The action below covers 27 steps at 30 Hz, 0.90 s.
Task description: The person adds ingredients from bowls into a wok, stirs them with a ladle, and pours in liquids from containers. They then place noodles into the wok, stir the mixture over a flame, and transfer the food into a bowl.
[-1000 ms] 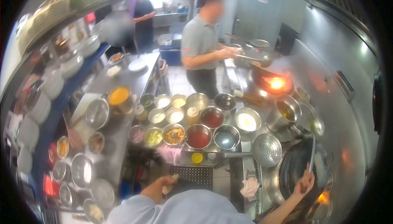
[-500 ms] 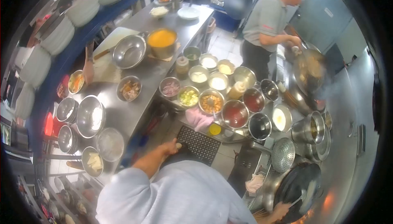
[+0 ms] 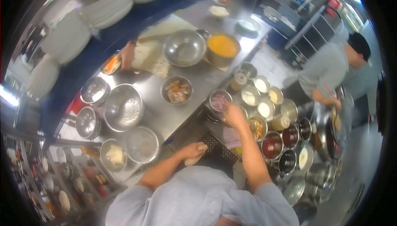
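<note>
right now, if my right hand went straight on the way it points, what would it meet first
Most likely the pink chopped pieces in the small metal bowl: the fingers of the right hand reach over its near rim. Depth is unclear, so they may be touching or just above.

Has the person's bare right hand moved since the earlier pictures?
Yes, the bare right hand has moved left and forward, up to the round metal bowl of pink chopped pieces.
</note>
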Tool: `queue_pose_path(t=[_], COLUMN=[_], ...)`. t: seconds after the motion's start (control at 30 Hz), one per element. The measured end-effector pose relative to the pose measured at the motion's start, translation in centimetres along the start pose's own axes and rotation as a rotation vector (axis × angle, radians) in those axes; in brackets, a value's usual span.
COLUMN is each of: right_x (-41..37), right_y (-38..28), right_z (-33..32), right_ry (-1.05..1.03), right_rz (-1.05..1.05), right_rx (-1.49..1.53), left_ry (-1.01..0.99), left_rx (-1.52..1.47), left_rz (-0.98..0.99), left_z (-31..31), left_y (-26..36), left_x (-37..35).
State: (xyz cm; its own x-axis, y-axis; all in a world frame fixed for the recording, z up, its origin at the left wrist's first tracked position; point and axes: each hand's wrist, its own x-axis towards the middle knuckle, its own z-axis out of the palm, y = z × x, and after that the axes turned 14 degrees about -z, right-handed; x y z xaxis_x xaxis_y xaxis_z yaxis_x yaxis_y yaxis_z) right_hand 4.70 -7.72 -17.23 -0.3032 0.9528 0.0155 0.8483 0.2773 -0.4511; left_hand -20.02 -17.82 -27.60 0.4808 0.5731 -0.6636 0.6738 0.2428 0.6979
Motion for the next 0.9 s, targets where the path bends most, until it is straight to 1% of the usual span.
queue_pose_path(t=[0.07,0.1,0.17,0.23,0.27,0.37,0.4,0.47,0.57,0.63,0.67,0.73,0.77,0.83,0.9], right_x=[5.9,7.8,8.5,9.5,9.7,10.6,9.4,9.3,9.7,9.7,9.7,9.3,8.7,8.2,7.3], right_y=[2.6,7.9,5.9,6.1,6.7,8.9,7.2,7.2,6.7,6.4,6.3,6.0,5.8,5.3,5.1], right_z=[2.0,7.0,7.3,8.9,9.7,10.2,9.1,8.1,6.6,4.7,4.0,3.5,3.3,2.8,3.3], right_ry=[-0.346,-0.379,-0.234,-0.211,-0.203,-0.249,-0.123,-0.170,-0.199,-0.174,-0.160,-0.146,-0.097,0.011,0.099], right_rz=[0.177,-0.045,-0.078,0.039,0.104,-0.040,-0.131,-0.154,-0.156,-0.107,-0.131,-0.168,-0.153,-0.117,-0.104], right_rx=[-0.105,-0.173,-0.130,-0.142,-0.149,0.000,-0.151,-0.126,-0.102,-0.113,-0.124,-0.138,-0.075,0.037,0.084], left_ry=[0.054,0.090,0.199,0.312,0.319,0.370,0.414,0.484,0.455,0.435,0.422,0.563,0.626,0.632,0.605], left_rx=[-0.115,-0.185,-0.263,-0.290,-0.363,-0.560,-0.700,-0.981,-1.020,-1.162,-1.235,-1.385,-1.454,-1.551,-1.563], left_rz=[-0.041,-0.076,-0.129,-0.176,-0.229,-0.261,-0.238,-0.204,-0.047,0.006,0.030,-0.009,-0.039,0.019,0.113], left_z=[-0.3,-0.4,-1.5,-1.9,-2.0,-2.6,-2.7,-1.7,-1.7,-3.2,-4.3,-6.3,-7.3,-10.1,-12.5], left_y=[0.3,-0.1,-0.5,-0.5,-1.0,-0.3,0.4,1.3,0.1,1.4,1.9,2.0,1.5,0.0,2.0], left_x=[-1.4,-2.3,-3.9,-5.6,-6.2,-8.1,-8.2,-8.7,-7.4,-7.8,-7.9,-5.9,-4.6,-1.2,-1.0])
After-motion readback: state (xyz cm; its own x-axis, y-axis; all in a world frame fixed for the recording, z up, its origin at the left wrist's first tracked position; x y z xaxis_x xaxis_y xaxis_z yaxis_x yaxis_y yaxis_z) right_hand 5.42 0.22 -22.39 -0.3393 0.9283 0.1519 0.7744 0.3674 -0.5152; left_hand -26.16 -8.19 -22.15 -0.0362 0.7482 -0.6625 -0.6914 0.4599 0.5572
